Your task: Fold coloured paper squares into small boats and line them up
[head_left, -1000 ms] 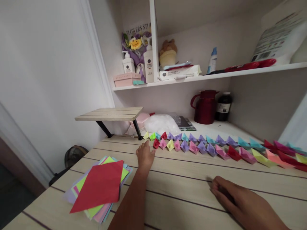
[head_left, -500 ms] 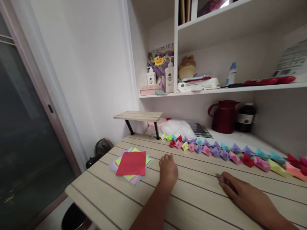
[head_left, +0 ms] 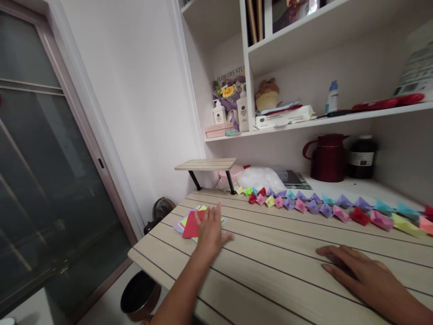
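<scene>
My left hand (head_left: 210, 230) is over the right part of a stack of coloured paper, its fingers spread and thumb out to the right. A red square sheet (head_left: 190, 225) lies on top, with yellow, lilac and other sheets (head_left: 178, 225) fanned out under it. Whether the fingertips touch the paper I cannot tell. My right hand (head_left: 360, 271) rests on the slatted table (head_left: 270, 262), fingers stretched and loosely apart, holding nothing. Beyond it, folded paper boats (head_left: 314, 206) in several colours stand in two long rows.
A small raised wooden shelf (head_left: 205, 164) stands at the table's far left corner. At the back are a white plastic bag (head_left: 262, 178), a dark red jug (head_left: 327, 158) and a dark bottle (head_left: 362, 157). A bin (head_left: 140, 295) sits on the floor left of the table.
My left hand has moved left from the bare table to the paper stack, and its curled fingers have spread. My right hand's fingers have straightened. The view has shifted left.
</scene>
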`<state>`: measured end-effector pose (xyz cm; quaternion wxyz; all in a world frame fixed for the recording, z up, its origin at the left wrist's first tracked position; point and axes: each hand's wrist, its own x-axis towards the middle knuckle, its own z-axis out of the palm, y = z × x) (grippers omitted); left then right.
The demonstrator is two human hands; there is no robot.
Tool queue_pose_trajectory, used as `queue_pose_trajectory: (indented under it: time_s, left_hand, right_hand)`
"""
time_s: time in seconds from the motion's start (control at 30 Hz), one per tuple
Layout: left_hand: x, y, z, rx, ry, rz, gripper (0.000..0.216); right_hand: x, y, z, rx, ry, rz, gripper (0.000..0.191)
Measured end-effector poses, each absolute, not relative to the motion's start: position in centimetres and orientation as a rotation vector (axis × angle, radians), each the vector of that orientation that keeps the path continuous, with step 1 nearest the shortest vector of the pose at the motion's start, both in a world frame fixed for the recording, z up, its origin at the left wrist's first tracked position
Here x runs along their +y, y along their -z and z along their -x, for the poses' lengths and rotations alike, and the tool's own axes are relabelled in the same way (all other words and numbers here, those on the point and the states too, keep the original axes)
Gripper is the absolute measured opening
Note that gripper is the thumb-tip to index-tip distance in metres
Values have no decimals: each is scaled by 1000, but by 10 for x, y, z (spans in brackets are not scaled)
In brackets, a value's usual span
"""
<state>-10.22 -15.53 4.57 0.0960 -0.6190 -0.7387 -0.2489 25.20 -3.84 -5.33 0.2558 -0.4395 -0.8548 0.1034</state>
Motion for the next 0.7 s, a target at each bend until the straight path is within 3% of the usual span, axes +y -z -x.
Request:
queue_pose_trajectory:
  time_s: [0.1,0.17,0.57,0.7]
  left_hand:
    - [-150,-26,129,-2503,769,1790,108]
    - [-146,-12,142,-2546,952,1757,103]
    - [-132,-12,171,-2456,1624,1741,38]
    - [-139,-19,174,-2456,1777,1725,30]
  right_hand:
    - [-37,54,-252,-2311,-287,1185,33]
    - [-37,54,-252,-2311,-289,1184,34]
    - [-34,51,-250,-2297,-314,1167,33]
    - [-36,47,-250,-2296,-331,1167,33]
